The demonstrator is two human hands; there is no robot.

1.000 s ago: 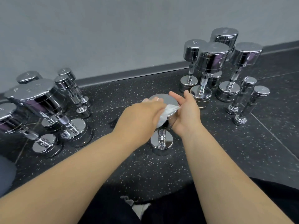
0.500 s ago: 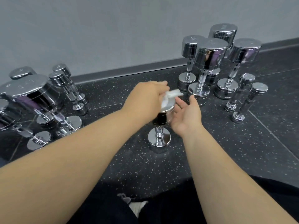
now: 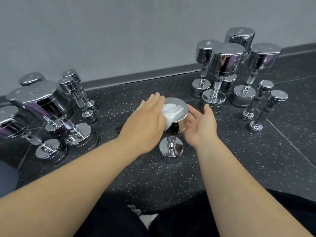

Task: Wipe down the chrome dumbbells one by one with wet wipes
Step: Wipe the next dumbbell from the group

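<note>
A chrome dumbbell (image 3: 171, 150) stands upright on its lower head in the middle of the dark speckled floor. A crumpled white wet wipe (image 3: 172, 109) lies on its flat top face. My left hand (image 3: 147, 120) rests flat over the wipe's left part, fingers stretched out, pressing it onto the top. My right hand (image 3: 200, 124) is cupped, palm facing the right side of the upper head, fingers apart and holding nothing; I cannot tell whether it touches the metal.
Several chrome dumbbells (image 3: 42, 103) stand leaning at the left, and several larger ones (image 3: 225, 60) stand upright at the back right. Two small dumbbells (image 3: 266, 103) stand at the far right. A grey wall with a baseboard (image 3: 136, 77) runs behind.
My left hand went from a closed grip on the wipe at the head's side to lying flat on top. My right hand let go of the head and opened.
</note>
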